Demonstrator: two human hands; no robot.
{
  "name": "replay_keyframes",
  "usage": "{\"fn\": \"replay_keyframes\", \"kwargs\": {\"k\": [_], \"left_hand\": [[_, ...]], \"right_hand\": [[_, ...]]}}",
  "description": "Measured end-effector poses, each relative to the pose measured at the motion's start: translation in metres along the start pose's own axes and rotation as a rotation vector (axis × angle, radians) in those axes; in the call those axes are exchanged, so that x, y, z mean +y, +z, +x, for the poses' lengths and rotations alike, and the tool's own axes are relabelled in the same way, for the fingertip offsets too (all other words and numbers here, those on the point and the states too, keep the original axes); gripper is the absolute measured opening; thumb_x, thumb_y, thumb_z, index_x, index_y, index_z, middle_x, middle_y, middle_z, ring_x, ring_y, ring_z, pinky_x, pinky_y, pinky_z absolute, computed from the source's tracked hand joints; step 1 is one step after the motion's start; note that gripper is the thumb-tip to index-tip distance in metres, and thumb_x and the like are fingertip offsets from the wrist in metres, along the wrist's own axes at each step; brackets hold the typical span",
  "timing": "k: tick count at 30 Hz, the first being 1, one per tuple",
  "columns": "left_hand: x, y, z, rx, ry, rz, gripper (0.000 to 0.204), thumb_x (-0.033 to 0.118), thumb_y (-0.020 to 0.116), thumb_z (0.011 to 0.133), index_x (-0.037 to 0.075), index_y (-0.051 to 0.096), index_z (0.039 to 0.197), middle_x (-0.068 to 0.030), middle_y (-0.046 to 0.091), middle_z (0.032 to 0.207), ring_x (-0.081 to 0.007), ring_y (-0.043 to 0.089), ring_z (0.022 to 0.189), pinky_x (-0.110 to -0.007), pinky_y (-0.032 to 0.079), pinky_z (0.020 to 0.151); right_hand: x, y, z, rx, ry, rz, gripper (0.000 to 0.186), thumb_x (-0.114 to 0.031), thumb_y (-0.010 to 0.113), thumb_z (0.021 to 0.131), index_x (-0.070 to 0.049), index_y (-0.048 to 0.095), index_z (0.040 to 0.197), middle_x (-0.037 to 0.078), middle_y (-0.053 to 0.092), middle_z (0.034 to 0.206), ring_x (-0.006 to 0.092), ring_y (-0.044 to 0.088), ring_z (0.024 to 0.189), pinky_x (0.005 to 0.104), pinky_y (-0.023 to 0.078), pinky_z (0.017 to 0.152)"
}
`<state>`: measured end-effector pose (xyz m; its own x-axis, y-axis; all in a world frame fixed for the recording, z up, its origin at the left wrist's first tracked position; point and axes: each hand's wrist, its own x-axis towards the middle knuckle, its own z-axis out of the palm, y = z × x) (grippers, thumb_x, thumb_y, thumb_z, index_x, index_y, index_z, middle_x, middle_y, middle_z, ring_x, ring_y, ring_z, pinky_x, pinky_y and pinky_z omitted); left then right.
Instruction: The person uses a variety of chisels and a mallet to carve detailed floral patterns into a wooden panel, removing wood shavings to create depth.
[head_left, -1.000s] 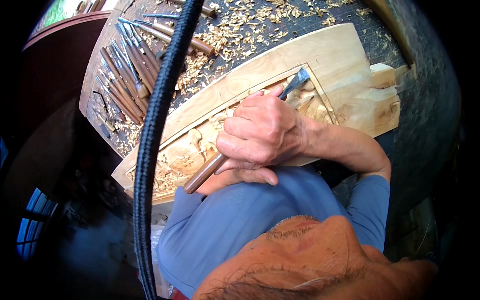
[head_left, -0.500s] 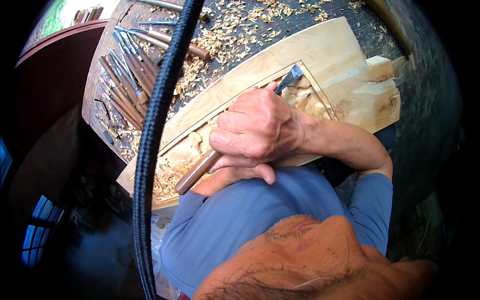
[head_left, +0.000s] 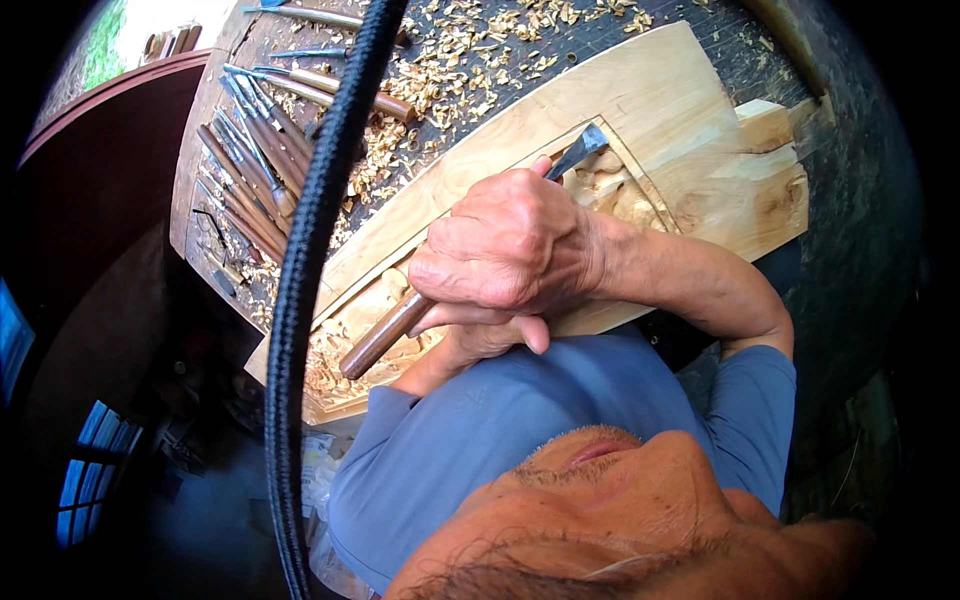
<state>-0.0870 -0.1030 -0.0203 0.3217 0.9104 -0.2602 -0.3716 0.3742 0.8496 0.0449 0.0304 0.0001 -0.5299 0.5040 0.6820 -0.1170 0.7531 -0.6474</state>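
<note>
My right hand [head_left: 505, 240] is closed in a fist round a chisel [head_left: 378, 338] with a brown wooden handle. The handle's butt sticks out toward the lower left. At the upper right, the flat steel blade meets the carved recess near its inner corner. Under the right fist lies my left hand [head_left: 475, 342], its thumb stretched out to the right; its fingers are hidden, so its grip does not show. Both hands are above a pale wooden board [head_left: 640, 90], whose framed panel holds relief carving [head_left: 605, 185], partly covered by my hands and forearm.
Several carving tools [head_left: 255, 150] with wooden handles lie at the left of the dark workbench [head_left: 660, 25]. Wood shavings [head_left: 450, 75] are scattered beyond the board. A black braided cord [head_left: 325, 190] crosses the view. A block [head_left: 760, 125] sits by the board's right end.
My hands and the chisel have shifted slightly left over the board, the handle's butt most visibly. The grip looks the same, and the whole view has turned a little.
</note>
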Motion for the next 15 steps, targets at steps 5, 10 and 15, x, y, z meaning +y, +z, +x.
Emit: {"fn": "replay_keyframes", "kwargs": {"k": [5,10,15], "left_hand": [[-0.0010,-0.0027,0.0030,-0.007,-0.008,0.001,0.131,0.061,0.097,0.074,0.000,0.029,0.168,-0.0108,0.041,0.166,-0.0247,0.043,0.152,-0.044,0.035,0.129],[0.0038,-0.0053,0.0044,-0.014,-0.016,0.004,0.133,0.062,0.097,0.074,0.001,0.027,0.169,-0.0105,0.038,0.168,-0.0246,0.040,0.155,-0.045,0.033,0.131],[0.0033,-0.0095,-0.0003,-0.026,-0.017,0.011,0.136,0.062,0.097,0.073,0.001,0.026,0.170,-0.0101,0.036,0.171,-0.0245,0.038,0.158,-0.045,0.032,0.133]], "right_hand": [[0.0031,0.0022,-0.0010,0.006,-0.017,-0.053,0.038,-0.048,0.077,0.094,-0.012,0.063,0.091,0.004,0.059,0.074,0.0229,0.070,0.062,0.0387,0.055,0.053],[0.0048,0.0036,-0.0003,0.027,-0.032,-0.091,0.038,-0.047,0.079,0.091,-0.012,0.065,0.090,0.003,0.057,0.074,0.0208,0.067,0.060,0.0368,0.052,0.052],[0.0082,0.0039,0.0014,0.041,-0.054,-0.105,0.036,-0.042,0.082,0.087,-0.011,0.064,0.085,0.001,0.049,0.071,0.0171,0.060,0.057,0.0333,0.048,0.050]]}}
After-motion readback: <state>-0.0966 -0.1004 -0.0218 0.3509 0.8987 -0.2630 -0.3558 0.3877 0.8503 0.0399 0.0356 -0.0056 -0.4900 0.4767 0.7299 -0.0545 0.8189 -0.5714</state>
